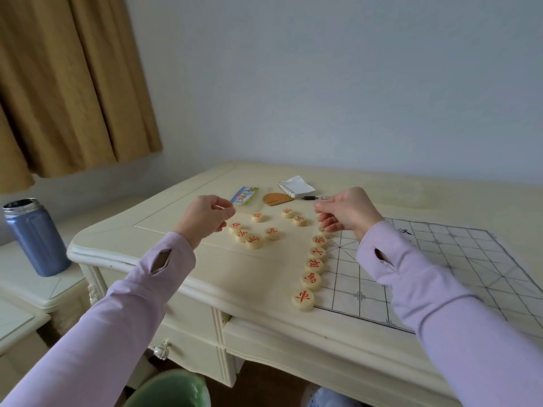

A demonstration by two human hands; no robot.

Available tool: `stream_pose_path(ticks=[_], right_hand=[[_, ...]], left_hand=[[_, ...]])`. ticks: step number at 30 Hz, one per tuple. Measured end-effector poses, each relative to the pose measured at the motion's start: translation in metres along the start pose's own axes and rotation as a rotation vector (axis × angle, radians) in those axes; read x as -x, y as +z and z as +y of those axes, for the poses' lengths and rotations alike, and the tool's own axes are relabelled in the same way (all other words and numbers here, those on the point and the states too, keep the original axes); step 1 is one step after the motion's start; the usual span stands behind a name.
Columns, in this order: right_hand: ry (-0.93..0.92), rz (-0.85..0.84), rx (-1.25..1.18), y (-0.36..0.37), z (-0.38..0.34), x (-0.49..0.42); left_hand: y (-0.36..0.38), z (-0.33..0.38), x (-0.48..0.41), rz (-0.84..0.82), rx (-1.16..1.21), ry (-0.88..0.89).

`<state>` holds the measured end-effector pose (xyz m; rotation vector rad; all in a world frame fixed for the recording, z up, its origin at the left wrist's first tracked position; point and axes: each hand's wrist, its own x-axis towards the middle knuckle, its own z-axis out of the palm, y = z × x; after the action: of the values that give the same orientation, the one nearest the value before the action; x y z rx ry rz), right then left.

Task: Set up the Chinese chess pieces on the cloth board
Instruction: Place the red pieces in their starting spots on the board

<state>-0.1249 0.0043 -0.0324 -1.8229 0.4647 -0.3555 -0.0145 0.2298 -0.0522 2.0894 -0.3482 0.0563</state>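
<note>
Left hand (205, 215), right hand (349, 212) curled, grip contents unclear; end piece (322, 230) half-hidden under fingers (326, 221).

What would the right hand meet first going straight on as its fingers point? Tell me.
The right hand would likely meet the far-end piece of the row on the cloth board edge; it may already touch it.
</note>
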Motion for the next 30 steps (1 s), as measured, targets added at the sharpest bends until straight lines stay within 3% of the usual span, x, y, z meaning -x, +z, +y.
stream_pose_path(ticks=[14, 19, 24, 27, 30], right_hand=[[-0.026, 0.016, -0.006, 0.012, 0.014, -0.039], [-0.043, 0.031, -0.007, 0.009, 0.017, -0.05], [-0.064, 0.044, -0.067, 0.013, 0.022, -0.055], [-0.076, 0.055, -0.094, 0.014, 0.025, -0.057], [-0.09, 0.072, -0.134, 0.012, 0.025, -0.059]], left_hand=[[0.012, -0.019, -0.031, -0.038, -0.065, -0.116], [0.023, -0.016, -0.036, -0.23, -0.168, -0.206], [0.042, -0.009, -0.036, -0.36, -0.124, -0.128], [0.047, -0.007, -0.041, -0.301, -0.079, -0.076], [0.044, -0.007, -0.053, -0.116, -0.114, -0.075]])
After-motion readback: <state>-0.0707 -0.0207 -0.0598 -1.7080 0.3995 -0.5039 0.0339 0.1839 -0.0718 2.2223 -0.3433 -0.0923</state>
